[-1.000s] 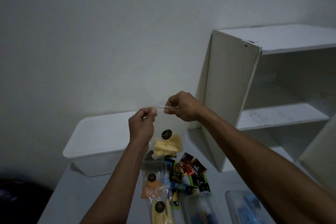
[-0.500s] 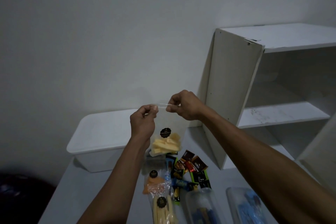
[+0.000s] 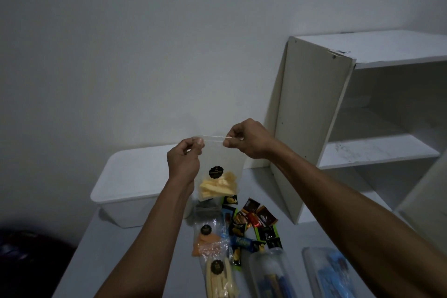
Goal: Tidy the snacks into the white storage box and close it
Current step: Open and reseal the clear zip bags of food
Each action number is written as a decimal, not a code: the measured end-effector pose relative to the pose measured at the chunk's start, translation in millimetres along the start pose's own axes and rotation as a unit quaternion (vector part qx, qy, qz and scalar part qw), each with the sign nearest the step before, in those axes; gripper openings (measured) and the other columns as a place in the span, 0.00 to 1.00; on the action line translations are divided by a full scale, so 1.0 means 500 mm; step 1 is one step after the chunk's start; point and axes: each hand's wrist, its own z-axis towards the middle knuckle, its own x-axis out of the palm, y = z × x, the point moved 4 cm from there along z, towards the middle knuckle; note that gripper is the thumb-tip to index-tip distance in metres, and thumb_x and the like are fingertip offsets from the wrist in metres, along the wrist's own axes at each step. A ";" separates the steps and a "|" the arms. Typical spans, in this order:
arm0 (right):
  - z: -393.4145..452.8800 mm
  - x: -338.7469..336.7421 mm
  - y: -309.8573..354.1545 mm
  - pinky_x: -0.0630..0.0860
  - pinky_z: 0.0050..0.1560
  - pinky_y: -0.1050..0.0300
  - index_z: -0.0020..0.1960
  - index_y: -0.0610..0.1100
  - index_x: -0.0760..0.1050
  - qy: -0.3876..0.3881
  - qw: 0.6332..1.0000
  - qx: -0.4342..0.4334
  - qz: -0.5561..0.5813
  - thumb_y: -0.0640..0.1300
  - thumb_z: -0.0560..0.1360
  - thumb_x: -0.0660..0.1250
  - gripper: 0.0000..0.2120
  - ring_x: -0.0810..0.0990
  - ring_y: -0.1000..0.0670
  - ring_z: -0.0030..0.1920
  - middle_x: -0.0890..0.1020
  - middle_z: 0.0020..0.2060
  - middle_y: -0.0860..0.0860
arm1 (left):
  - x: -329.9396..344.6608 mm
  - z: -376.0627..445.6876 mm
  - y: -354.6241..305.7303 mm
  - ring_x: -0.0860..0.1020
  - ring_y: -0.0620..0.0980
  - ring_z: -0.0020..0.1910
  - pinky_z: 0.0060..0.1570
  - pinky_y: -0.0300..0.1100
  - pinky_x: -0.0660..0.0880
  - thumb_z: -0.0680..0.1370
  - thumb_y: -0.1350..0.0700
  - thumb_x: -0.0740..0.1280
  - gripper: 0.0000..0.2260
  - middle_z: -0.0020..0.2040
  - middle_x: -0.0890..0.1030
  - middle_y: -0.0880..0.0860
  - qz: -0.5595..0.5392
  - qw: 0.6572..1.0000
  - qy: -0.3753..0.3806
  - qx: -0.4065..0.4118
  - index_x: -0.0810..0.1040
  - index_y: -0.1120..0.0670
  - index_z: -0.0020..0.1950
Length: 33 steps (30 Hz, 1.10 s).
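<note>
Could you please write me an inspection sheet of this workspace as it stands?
Surface: grey table, dim light.
Job's things: white box with its lid on; clear bag of yellow chips held up above the table; more bags and small packets loose on the table.
Clutter: two clear cases at the near edge.
Hands: left hand and right hand pinch the bag's top corners.
Cables: nothing seen.
Surroundings: white shelf at right, bare wall.

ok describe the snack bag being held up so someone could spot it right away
Start at the white storage box on the table, left of the shelf unit. In front of it both hands pinch the top of a clear bag. It holds pale yellow chips, and unlike the other snacks it hangs in the air.
</note>
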 end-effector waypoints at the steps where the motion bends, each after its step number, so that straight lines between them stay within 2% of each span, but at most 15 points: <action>1: 0.002 0.000 -0.002 0.71 0.37 0.61 0.42 0.47 0.81 -0.005 1.000 0.000 -0.005 0.48 0.74 0.73 0.06 0.78 0.56 0.38 0.82 0.37 0.55 | 0.000 0.001 -0.001 0.76 0.45 0.40 0.44 0.41 0.72 0.77 0.56 0.70 0.02 0.41 0.81 0.48 0.002 1.000 0.002 0.001 0.82 0.51 0.44; 4: 0.006 0.004 -0.003 0.74 0.41 0.59 0.42 0.46 0.81 -0.026 1.000 -0.006 -0.012 0.49 0.74 0.73 0.07 0.80 0.56 0.41 0.83 0.39 0.55 | 0.000 0.005 0.001 0.76 0.46 0.41 0.43 0.41 0.71 0.77 0.55 0.70 0.02 0.41 0.82 0.48 -0.001 1.000 0.001 -0.006 0.82 0.50 0.44; 9: 0.005 -0.002 -0.012 0.68 0.36 0.68 0.45 0.41 0.82 -0.017 1.000 -0.003 0.009 0.48 0.74 0.73 0.09 0.78 0.61 0.40 0.82 0.40 0.55 | -0.017 0.018 -0.003 0.76 0.46 0.41 0.43 0.41 0.71 0.77 0.56 0.70 0.03 0.41 0.81 0.48 0.002 1.000 -0.001 0.002 0.81 0.51 0.44; 13: 0.014 -0.003 -0.016 0.72 0.39 0.65 0.45 0.42 0.82 -0.026 1.000 -0.004 0.002 0.48 0.74 0.73 0.09 0.81 0.55 0.44 0.84 0.43 0.52 | -0.016 0.021 -0.006 0.77 0.47 0.42 0.44 0.41 0.71 0.78 0.56 0.69 0.04 0.42 0.81 0.48 0.031 0.999 0.017 0.015 0.81 0.51 0.44; 18: 0.018 -0.012 -0.017 0.73 0.40 0.61 0.44 0.43 0.82 -0.006 1.000 -0.013 -0.019 0.48 0.74 0.74 0.08 0.81 0.54 0.43 0.83 0.40 0.54 | -0.026 0.031 -0.027 0.78 0.48 0.44 0.44 0.38 0.73 0.78 0.57 0.69 0.03 0.45 0.82 0.50 0.115 0.989 0.075 0.059 0.81 0.56 0.48; 21: 0.024 -0.014 -0.018 0.77 0.44 0.56 0.44 0.44 0.82 -0.016 0.999 -0.012 -0.032 0.49 0.73 0.74 0.08 0.81 0.53 0.44 0.84 0.40 0.54 | -0.027 0.034 -0.038 0.78 0.46 0.43 0.45 0.36 0.74 0.77 0.57 0.70 0.02 0.44 0.82 0.49 0.154 0.980 0.100 0.082 0.82 0.54 0.45; 25: 0.023 -0.016 -0.025 0.73 0.41 0.62 0.44 0.44 0.82 -0.012 1.000 -0.007 -0.001 0.47 0.73 0.74 0.07 0.80 0.56 0.42 0.83 0.40 0.54 | -0.034 0.045 -0.044 0.78 0.46 0.44 0.46 0.37 0.74 0.77 0.57 0.71 0.02 0.44 0.83 0.48 0.173 0.976 0.093 0.094 0.82 0.53 0.45; 28: 0.019 -0.020 -0.037 0.71 0.39 0.65 0.45 0.42 0.82 -0.023 1.000 0.001 -0.002 0.47 0.74 0.74 0.08 0.80 0.56 0.42 0.84 0.42 0.52 | -0.029 0.047 -0.046 0.77 0.46 0.44 0.46 0.39 0.74 0.76 0.56 0.71 0.02 0.44 0.83 0.48 0.182 0.975 0.090 0.091 0.83 0.52 0.44; 33: 0.014 -0.018 -0.047 0.72 0.41 0.65 0.42 0.42 0.82 -0.018 1.000 0.007 0.025 0.46 0.72 0.75 0.08 0.80 0.58 0.42 0.84 0.41 0.53 | -0.035 0.049 -0.035 0.78 0.47 0.44 0.47 0.40 0.74 0.76 0.57 0.71 0.02 0.44 0.83 0.49 0.184 0.976 0.081 0.079 0.82 0.52 0.44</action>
